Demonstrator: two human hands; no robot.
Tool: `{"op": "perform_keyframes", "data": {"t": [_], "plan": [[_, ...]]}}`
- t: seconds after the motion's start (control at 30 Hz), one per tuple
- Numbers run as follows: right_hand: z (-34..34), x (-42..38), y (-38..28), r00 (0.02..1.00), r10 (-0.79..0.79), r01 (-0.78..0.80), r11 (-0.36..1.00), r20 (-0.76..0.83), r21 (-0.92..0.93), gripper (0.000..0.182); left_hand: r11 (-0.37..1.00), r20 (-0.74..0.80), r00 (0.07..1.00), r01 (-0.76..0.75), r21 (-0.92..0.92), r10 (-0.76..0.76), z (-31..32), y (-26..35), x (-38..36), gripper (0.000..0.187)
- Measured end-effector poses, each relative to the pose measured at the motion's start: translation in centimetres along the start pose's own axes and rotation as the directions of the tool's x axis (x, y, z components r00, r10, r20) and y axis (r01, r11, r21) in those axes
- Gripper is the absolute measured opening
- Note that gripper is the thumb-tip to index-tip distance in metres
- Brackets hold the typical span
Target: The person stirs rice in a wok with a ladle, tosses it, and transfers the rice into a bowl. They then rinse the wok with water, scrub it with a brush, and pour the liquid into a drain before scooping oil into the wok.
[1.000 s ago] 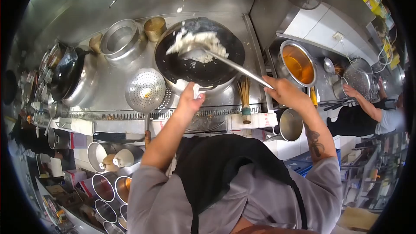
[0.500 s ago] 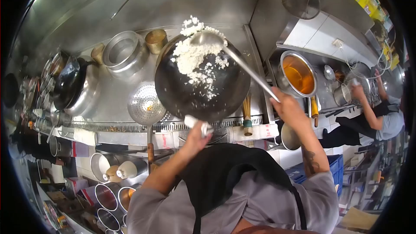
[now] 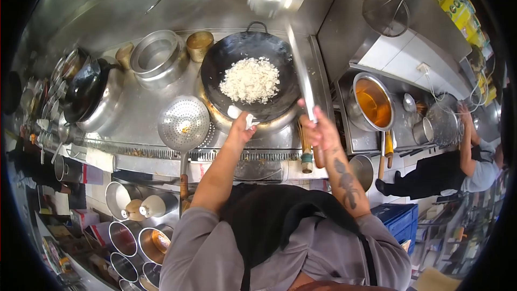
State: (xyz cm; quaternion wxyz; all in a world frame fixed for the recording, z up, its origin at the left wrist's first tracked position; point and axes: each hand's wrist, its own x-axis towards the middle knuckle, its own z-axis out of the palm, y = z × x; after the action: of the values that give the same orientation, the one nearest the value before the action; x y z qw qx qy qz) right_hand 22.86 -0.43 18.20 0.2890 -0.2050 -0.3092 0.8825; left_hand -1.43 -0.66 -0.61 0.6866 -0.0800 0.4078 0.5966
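Observation:
A black wok (image 3: pixel 215 56) sits on the burner with a mound of white rice (image 3: pixel 250 80) gathered in its middle. My left hand (image 3: pixel 240 129) is closed round a folded white cloth (image 3: pixel 234 111) at the wok's near rim; whether a handle lies under the cloth is hidden. My right hand (image 3: pixel 320 132), to the right of the wok, grips the handle of a long metal ladle (image 3: pixel 300 67). The ladle's bowl is raised beyond the wok's far side, apart from the rice and smeared by motion.
Left of the wok rests a perforated skimmer (image 3: pixel 184 124), with nested metal pots (image 3: pixel 156 56) behind it. A pot of orange liquid (image 3: pixel 371 102) stands to the right. At far right another person (image 3: pixel 468 161) works. A bamboo brush (image 3: pixel 306 153) lies near the front edge.
The wok has settled level from its tilt, and the rice has dropped from its far edge into the middle. My right hand has drawn back and the ladle has lifted out of the rice.

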Motion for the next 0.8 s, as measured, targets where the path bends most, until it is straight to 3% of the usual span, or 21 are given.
{"op": "perform_keyframes", "data": {"t": [0.07,0.13,0.17,0.23,0.33,0.47,0.5,0.53,0.6,0.63,0.67,0.73,0.8], "plan": [[-4.6,2.4,4.1,0.975,0.176,-0.171,0.984,-0.137,0.047,0.042,1.000,-0.020,1.000,0.013,-0.001,-0.013,-0.3,0.0,0.3,0.012],[-7.6,4.6,5.8,0.846,0.410,-0.399,0.911,-0.341,0.105,0.034,0.999,0.051,0.999,-0.014,-0.036,0.015,-1.0,-0.4,1.2,0.012],[-7.1,4.6,5.5,0.844,0.414,-0.403,0.909,-0.341,0.105,0.034,0.999,0.051,0.999,-0.003,-0.050,0.006,-1.0,-0.4,1.2,0.012],[-4.3,4.0,3.8,0.849,0.279,-0.392,0.902,-0.448,-0.181,0.031,0.998,0.042,0.999,-0.003,-0.057,0.005,-0.7,-0.3,0.7,0.012],[-0.8,1.2,1.8,0.902,0.229,-0.344,0.894,-0.367,-0.288,0.030,0.999,0.003,1.000,0.007,-0.052,-0.007,-0.1,-0.3,0.3,0.012],[-3.6,2.0,3.4,0.899,0.313,-0.371,0.917,-0.307,-0.150,0.030,0.999,-0.010,1.000,0.020,-0.045,-0.020,-0.3,-0.1,0.5,0.012],[-4.8,3.8,4.6,0.863,0.283,-0.416,0.868,-0.419,-0.270,0.028,0.999,-0.012,0.999,0.031,-0.041,-0.032,-0.3,-0.4,0.5,0.012],[-4.5,4.8,5.0,0.860,0.283,-0.416,0.870,-0.425,-0.263,0.028,0.999,0.004,1.000,0.026,-0.031,-0.026,-0.3,-0.3,0.6,0.012],[-2.9,6.7,5.2,0.830,0.162,-0.443,0.774,-0.534,-0.453,0.027,1.000,0.019,1.000,0.007,-0.030,-0.006,-0.1,0.1,0.6,0.012],[-2.3,6.1,4.8,0.858,0.138,-0.411,0.761,-0.494,-0.501,0.023,0.999,-0.006,1.000,0.010,-0.043,-0.010,-0.1,0.0,0.4,0.012],[-1.7,5.0,4.3,0.858,0.139,-0.412,0.762,-0.495,-0.500,0.023,0.998,-0.027,1.000,0.015,-0.054,-0.017,0.0,-0.1,0.3,0.011],[-1.8,1.6,3.1,0.908,0.234,-0.360,0.860,-0.347,-0.361,0.019,0.998,-0.018,1.000,0.023,-0.063,-0.025,0.0,-0.4,0.2,0.012],[-2.8,1.1,3.1,0.899,0.283,-0.390,0.864,-0.333,-0.318,0.018,0.997,-0.013,1.000,0.021,-0.080,-0.023,-0.1,0.1,0.3,0.012]]}}
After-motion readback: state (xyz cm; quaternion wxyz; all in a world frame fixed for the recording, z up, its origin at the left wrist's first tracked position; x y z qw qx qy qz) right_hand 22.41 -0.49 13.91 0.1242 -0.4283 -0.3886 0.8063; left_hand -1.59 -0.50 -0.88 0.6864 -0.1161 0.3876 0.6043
